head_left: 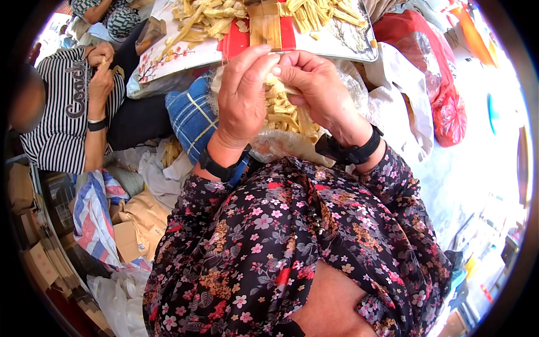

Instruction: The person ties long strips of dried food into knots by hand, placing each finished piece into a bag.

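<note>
Close together in front of the table edge, both my hands are closed in a pinch. My left hand (245,92) has thumb and forefinger pressed together, their tips almost meeting those of the other hand. Between the fingertips is a small pale yellow strip (275,58), mostly hidden by the fingers. My right hand (320,84) pinches it from the other side, with its thumb pointing left. Below the hands, a clear plastic bag (275,146) on my lap holds many yellow folded strips (286,119).
Ahead stands a white table (174,60) with heaps of yellow strips (210,19), a wooden block (265,25) and red material (236,42). At left another person (67,112) works with both hands. Red plastic bags (443,84) lie at right; a striped bag (92,216) and cardboard sit lower left.
</note>
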